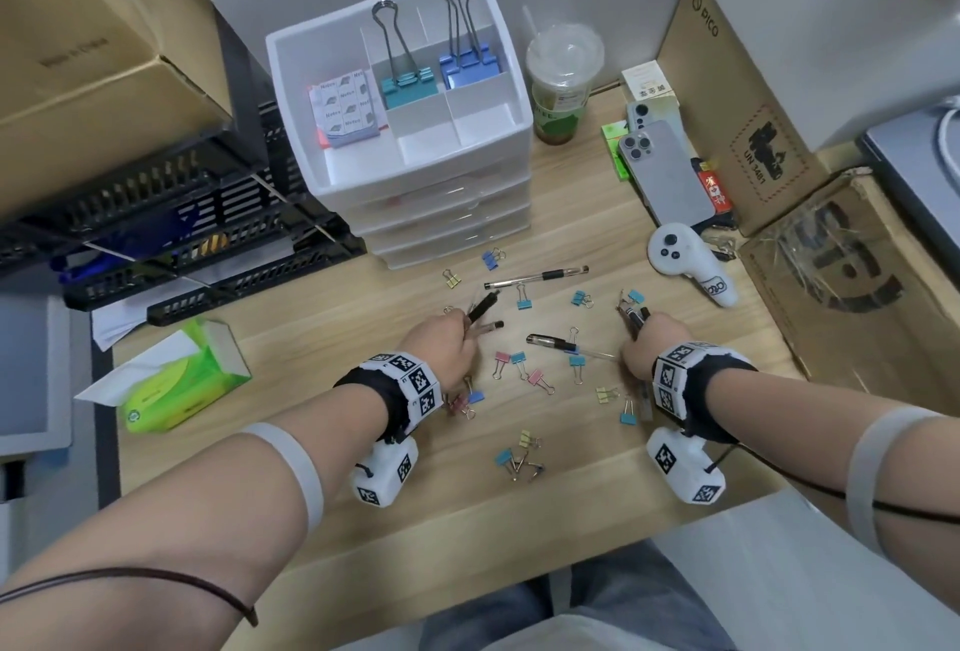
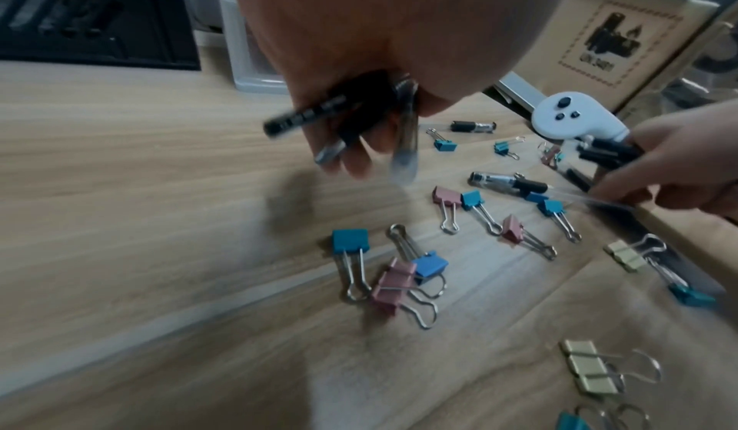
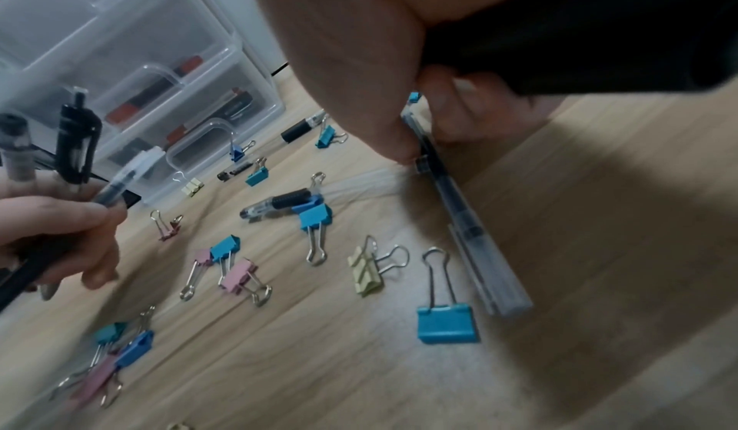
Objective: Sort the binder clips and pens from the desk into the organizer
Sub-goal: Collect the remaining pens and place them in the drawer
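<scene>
Both hands gathering pens in front of the drawer organizer.

Left hand and right hand each curl round several pens; small binder clips lie scattered between them. Pens seem light, stiff, slippery: best gripped mid-barrel.

an office desk: past the fingers stands a white drawer organizer with sticky notes, black paper trays to its left, cardboard boxes and phones to the right, a drink cup.
</scene>
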{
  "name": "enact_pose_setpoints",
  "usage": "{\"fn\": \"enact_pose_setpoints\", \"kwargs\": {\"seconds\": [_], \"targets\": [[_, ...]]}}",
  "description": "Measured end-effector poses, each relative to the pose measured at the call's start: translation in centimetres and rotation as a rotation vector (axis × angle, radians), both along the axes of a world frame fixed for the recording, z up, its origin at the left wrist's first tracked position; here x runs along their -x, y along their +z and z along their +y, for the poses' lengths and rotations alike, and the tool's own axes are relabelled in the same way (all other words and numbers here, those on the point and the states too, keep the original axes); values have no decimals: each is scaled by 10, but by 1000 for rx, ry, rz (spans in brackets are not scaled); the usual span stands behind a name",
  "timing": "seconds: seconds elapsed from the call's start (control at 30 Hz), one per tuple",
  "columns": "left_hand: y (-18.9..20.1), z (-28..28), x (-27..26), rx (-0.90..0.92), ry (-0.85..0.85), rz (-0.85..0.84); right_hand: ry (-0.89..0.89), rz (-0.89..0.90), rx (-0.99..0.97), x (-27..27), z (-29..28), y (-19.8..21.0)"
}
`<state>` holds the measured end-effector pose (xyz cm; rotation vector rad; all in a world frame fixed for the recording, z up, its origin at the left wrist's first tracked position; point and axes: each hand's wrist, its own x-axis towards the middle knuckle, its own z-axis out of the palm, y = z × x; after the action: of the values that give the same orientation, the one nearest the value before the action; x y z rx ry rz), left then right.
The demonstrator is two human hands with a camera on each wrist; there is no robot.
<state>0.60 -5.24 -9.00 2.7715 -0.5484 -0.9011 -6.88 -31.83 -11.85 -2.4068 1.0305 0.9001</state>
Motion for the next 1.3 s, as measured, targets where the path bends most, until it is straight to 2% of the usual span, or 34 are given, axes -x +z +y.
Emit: {"fn": "enact_pose_setpoints", "kwargs": {"seconds": [0.1, 0.2, 0.33, 0.43, 0.6, 0.8, 1.1, 1.3], "targets": [[1, 4, 0, 45, 59, 39, 53, 7, -3, 2, 2, 2], [3, 7, -1, 85, 98, 51, 132, -87, 27, 4, 5, 14], [6, 8, -3, 95, 126, 47, 438, -224, -19, -1, 19, 21], [7, 11, -5, 87, 157, 83, 613, -221, -52, -10, 36, 17], [2, 25, -5, 65, 203, 141, 752, -163, 13, -21, 54, 6], [4, 41, -9, 40, 288, 162, 866, -101, -30, -37, 60, 10], [15, 50, -17, 69, 366, 184, 767, -257, -102, -105, 59, 19], [12, 58, -18, 82, 401, 203, 933, -260, -47, -126, 59, 7]]}}
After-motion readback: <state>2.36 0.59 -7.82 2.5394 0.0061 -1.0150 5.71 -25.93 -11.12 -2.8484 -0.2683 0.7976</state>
